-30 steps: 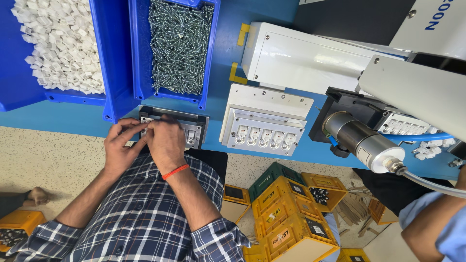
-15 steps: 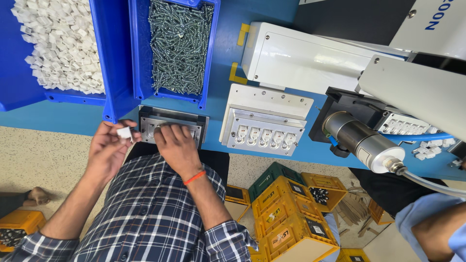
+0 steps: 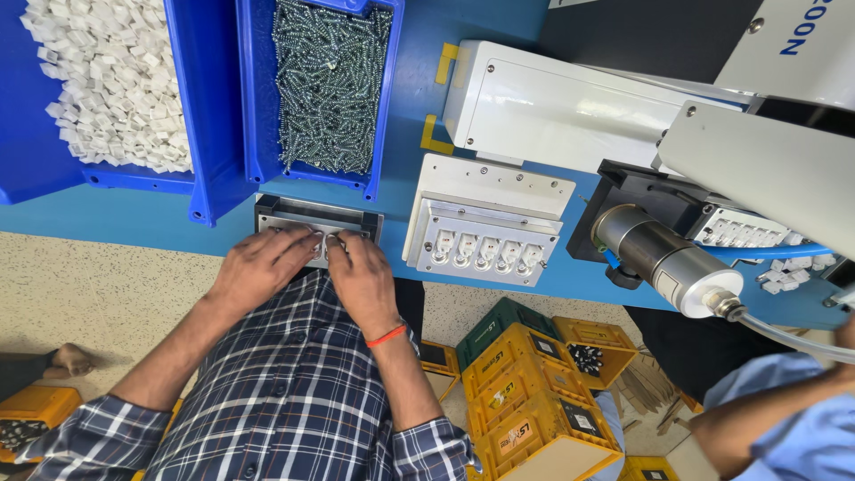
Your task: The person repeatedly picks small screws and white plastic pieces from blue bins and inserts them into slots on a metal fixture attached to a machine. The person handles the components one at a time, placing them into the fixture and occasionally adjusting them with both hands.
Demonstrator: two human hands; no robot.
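Both hands back on grey fixture (image 3: 313,216) below screw bin (image 3: 328,85): left hand (image 3: 258,265), right hand (image 3: 361,276) fingers curled, pressing small white part (image 3: 321,248).

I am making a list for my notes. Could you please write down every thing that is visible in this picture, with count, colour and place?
bin of small plastic parts: one, blue with white pieces, top left
bin of screws: one, blue with grey screws, top centre
metal fixture tray: one, grey, table edge, under both hands
white fixture plate: one, five sockets in a row, centre
white machine housing: one, behind the plate
motor cylinder: one, silver and black, right
table: one, blue
crates: several, yellow and green, floor
co-worker's arm: one, blue sleeve, bottom right
wristband: one, orange, right wrist
left hand: on tray
right hand: on tray
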